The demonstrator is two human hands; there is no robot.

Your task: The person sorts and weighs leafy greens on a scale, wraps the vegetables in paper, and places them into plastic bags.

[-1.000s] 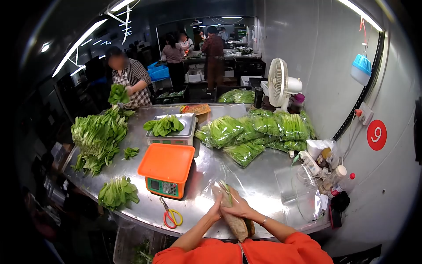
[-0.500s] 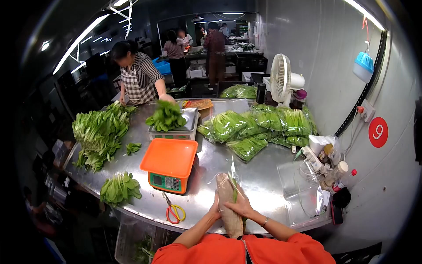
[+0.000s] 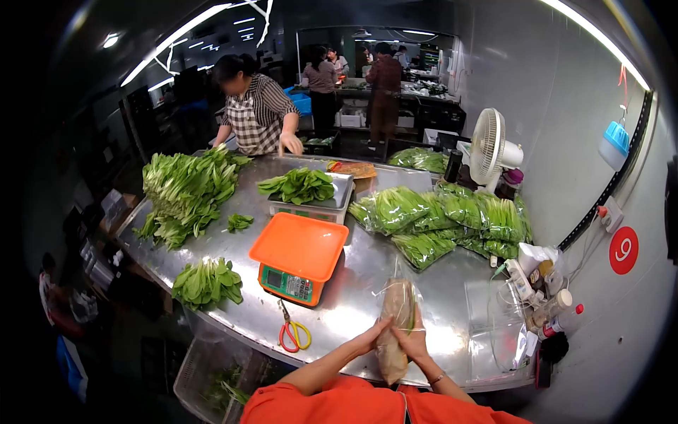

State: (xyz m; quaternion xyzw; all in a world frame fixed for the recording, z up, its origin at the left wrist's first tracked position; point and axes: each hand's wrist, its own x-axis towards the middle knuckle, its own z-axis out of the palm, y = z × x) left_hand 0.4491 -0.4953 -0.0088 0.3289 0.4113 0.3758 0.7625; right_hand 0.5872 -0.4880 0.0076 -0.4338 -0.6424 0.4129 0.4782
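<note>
head view: both hands now close in over the front of the tan-wrapped bundle (image 3: 396, 304), where half a second ago they cupped its sides more widely. the left hand (image 3: 372, 335) curls its fingers round the left edge, the right hand (image 3: 414, 340) grips the right, and the thumbs nearly meet. the bundle is at five o'clock in the view, above the near edge of the steel table (image 3: 367, 283), its length pointing roughly to twelve, with clear film (image 3: 398, 272) peaking past the top. what lies inside the wrap is hard to tell. across at eleven, the co-worker (image 3: 256, 116) has let go of the greens (image 3: 300, 186), which now rest on the steel-topped scale (image 3: 340, 195); that co-worker's near hand (image 3: 290, 143) hangs apart from them, fingers loose. so the far scale looks loaded, i judge, while the near work remains a matter of firming the bundle in its film. the orange scale (image 3: 299, 246), just off centre toward eight, bears nothing, and the scissors (image 3: 293, 332) lie between six and seven, untouched.
</note>
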